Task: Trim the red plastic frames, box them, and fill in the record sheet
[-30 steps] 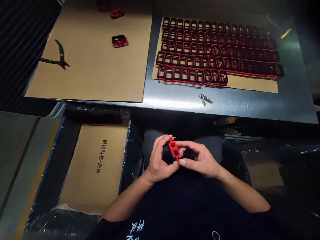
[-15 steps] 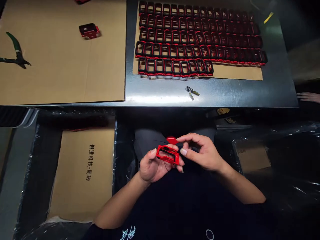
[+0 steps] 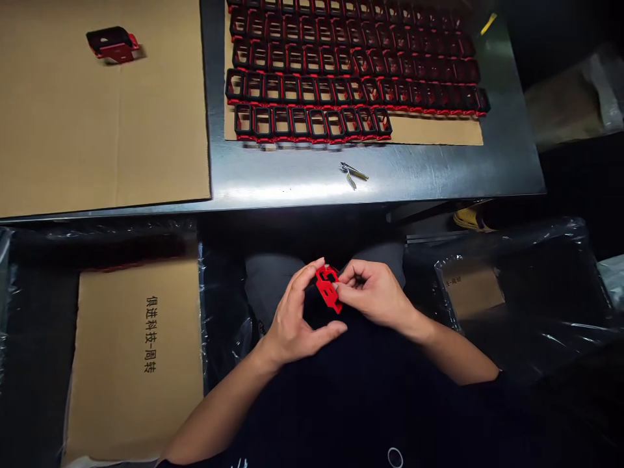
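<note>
Above my lap, my right hand (image 3: 377, 292) pinches a small red plastic frame (image 3: 325, 286) between thumb and fingers. The frame is tilted, with openings through it; its right edge is hidden by the fingertips. My left hand (image 3: 292, 318) is beside it with thumb and fingers spread wide. The left fingertips are at the frame's upper left end, perhaps touching it, while the left thumb stays apart below.
On the metal table (image 3: 273, 182), rows of red-and-black frames (image 3: 297, 123) stand on cardboard. Nail clippers (image 3: 353, 172) lie in front. One red-and-black frame (image 3: 114, 45) rests on the left cardboard sheet (image 3: 160, 130). Plastic-lined boxes holding cardboard (image 3: 131, 403) flank my legs.
The red frame has passed from my left hand to my right and turned. My left hand has opened. A separate red piece near my right fingers no longer shows. The view has shifted.
</note>
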The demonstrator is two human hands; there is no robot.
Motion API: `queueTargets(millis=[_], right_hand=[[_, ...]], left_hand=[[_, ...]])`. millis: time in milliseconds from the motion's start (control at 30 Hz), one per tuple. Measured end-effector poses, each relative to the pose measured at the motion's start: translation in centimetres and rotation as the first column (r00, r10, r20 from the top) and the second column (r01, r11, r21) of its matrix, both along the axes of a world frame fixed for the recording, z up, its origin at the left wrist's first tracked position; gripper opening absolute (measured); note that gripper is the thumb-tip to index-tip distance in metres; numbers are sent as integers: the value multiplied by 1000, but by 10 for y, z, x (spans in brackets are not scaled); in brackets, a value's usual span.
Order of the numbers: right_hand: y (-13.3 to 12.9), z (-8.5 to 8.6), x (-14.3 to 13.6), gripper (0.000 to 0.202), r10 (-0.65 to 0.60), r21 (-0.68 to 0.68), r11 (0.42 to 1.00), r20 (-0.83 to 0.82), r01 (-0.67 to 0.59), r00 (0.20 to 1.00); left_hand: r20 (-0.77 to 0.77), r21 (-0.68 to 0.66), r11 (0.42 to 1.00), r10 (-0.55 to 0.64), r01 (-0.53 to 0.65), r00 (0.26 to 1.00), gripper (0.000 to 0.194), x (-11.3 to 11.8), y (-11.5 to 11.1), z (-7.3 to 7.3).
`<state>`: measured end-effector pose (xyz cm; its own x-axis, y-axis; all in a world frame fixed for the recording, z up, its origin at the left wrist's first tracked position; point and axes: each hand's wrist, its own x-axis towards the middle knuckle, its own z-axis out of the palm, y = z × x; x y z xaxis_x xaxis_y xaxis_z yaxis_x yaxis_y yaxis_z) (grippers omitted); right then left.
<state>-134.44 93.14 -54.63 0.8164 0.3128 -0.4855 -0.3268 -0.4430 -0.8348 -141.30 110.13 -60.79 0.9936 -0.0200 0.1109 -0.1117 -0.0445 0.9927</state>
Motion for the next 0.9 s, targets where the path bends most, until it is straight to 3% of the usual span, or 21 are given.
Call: queueTargets(millis=[67, 133, 200, 267, 333, 400, 467, 533, 600, 667, 767, 900], right_hand=[[1, 0, 1, 9, 63, 92, 994, -47, -58, 997], [2, 0, 13, 15, 118, 133, 984, 37, -122, 992], [3, -3, 40, 20, 48, -1, 999, 318, -50, 947], [4, -10, 79, 30, -7, -224, 955, 634, 193, 773], [1, -19, 118, 35, 95, -409, 855, 730, 320, 677], [-4, -24, 138, 26, 162, -469, 825, 730, 314, 664], [-12, -21, 129, 18, 190, -412, 884, 748, 220, 636], [-21, -11, 97, 18, 220, -302, 952, 781, 45, 584], [-31, 1, 55, 21, 300, -227, 954, 772, -198, 560], [-37, 10, 18, 25, 301, -120, 933, 776, -338, 555], [-37, 13, -11, 21, 233, 2, 925, 787, -381, 571], [-36, 11, -13, 10, 241, -7, 922, 793, -387, 559]], left_hand=[[116, 72, 996, 43, -52, 992, 87, 1, 0, -1], [101, -61, 995, 87, -82, 991, 77, 3, 1, 1], [28, -264, 961, 87, -76, 996, 70, 4, 3, 4], [-21, -400, 915, 48, -52, 999, 66, 5, 4, 8], [-21, -429, 903, 10, -18, 1000, 65, 5, 5, 11], [-1, -379, 926, 1, -1, 1000, 67, 3, 6, 13], [49, -241, 970, 37, -24, 998, 72, 0, 8, 14], [136, -35, 998, 59, -55, 989, 79, -2, 11, 17], [221, 135, 990, 9, -40, 975, 84, -1, 13, 19], [268, 197, 980, -66, 13, 961, 88, 3, 14, 21], [288, 198, 976, -144, 89, 947, 90, 10, 11, 20], [289, 197, 971, -192, 138, 938, 88, 13, 6, 18]])
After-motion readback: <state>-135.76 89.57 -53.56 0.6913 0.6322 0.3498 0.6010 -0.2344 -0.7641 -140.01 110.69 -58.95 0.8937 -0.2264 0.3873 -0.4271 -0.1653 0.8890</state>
